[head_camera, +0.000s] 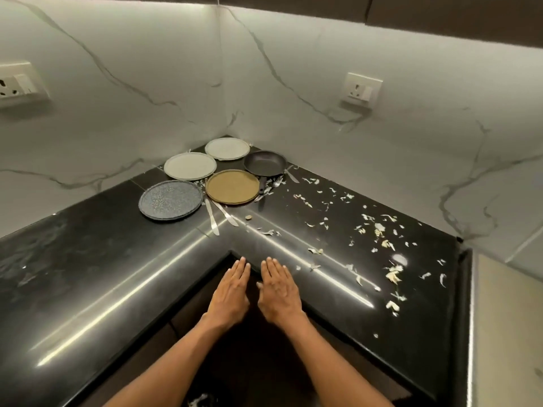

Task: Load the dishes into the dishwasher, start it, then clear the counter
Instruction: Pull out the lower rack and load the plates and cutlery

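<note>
Several plates lie flat in the corner of a black L-shaped counter [117, 259]: a blue speckled plate [171, 200], a tan plate [232, 187], and two pale grey plates [190, 166] [227, 148]. A small black frying pan [265, 163] sits to their right, with forks [271, 185] beside its handle. Two table knives [212, 216] [229, 215] lie in front of the plates, and another knife [291, 175] lies right of the pan. My left hand [230, 292] and my right hand [279, 289] are flat, fingers straight, side by side at the counter's inner corner, holding nothing.
Pale food scraps [379, 230] are scattered over the right arm of the counter. Marble-look walls carry a socket on the left [17, 83] and one on the right [363, 89]. A few scraps [199, 399] lie on the floor below, between my arms.
</note>
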The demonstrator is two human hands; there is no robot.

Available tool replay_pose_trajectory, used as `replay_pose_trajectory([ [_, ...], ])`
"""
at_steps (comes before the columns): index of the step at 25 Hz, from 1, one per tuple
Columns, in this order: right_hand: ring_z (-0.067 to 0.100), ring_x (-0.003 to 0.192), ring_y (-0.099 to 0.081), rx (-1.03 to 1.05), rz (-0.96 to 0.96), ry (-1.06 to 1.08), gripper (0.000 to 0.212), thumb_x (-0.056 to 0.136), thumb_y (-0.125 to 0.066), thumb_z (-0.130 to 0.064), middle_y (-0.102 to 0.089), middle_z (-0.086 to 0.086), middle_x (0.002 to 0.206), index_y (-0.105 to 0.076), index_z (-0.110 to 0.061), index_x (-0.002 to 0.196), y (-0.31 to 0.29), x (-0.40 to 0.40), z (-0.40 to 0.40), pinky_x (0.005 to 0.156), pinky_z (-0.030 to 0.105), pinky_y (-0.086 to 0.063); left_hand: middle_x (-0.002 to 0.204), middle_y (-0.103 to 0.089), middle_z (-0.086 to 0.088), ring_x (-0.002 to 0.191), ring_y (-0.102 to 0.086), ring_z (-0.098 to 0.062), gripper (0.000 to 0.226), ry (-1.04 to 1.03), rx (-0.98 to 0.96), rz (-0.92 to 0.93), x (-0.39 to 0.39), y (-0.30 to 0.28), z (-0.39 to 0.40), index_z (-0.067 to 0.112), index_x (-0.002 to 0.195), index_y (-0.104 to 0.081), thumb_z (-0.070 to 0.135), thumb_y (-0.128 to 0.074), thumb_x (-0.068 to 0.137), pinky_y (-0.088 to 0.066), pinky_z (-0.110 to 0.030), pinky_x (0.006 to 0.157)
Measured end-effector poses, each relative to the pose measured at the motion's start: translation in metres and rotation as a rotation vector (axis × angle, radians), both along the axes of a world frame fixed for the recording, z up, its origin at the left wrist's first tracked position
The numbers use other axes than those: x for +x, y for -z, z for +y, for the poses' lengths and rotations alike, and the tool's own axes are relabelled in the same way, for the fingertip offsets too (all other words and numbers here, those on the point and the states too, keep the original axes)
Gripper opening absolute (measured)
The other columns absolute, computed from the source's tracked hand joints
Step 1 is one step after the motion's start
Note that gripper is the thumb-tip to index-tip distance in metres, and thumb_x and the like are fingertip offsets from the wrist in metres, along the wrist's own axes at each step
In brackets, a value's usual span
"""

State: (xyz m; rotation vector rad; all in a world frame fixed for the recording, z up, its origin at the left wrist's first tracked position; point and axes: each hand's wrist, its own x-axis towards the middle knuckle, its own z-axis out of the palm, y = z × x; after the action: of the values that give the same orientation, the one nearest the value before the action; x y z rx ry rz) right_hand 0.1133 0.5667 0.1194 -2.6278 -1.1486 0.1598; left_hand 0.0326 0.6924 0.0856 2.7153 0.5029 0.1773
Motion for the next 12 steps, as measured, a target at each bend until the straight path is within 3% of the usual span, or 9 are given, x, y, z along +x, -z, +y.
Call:
replay_pose_trajectory([
  [7,0.019,0.155,-0.003,-0.087,0.038,-0.162,0.058,0.107,-0.03,-0.029,-0.01,0.008,0.168,-0.012,-0.009,0.159,0.023,0.068,0.097,0.125,0.035,0.0,0.167,0.001,-0.006,0.153,0.005,-0.013,0.07,-0.157,-0.045,0.038,0.052,0.012,0.088,0.008,0.158,-0.005,0.014,-0.04,0.099,0.011,-0.022,0.12],
  [12,0.02,0.155,-0.007,-0.105,0.059,-0.2,0.057,0.106,-0.031,-0.023,-0.014,0.007,0.167,-0.014,-0.009,0.159,0.023,0.112,0.172,0.124,0.035,-0.003,0.167,-0.005,-0.005,0.154,0.001,-0.012,0.071,-0.218,-0.108,0.048,0.083,0.019,0.152,0.009,0.158,-0.009,0.004,-0.037,0.094,0.008,-0.023,0.121],
])
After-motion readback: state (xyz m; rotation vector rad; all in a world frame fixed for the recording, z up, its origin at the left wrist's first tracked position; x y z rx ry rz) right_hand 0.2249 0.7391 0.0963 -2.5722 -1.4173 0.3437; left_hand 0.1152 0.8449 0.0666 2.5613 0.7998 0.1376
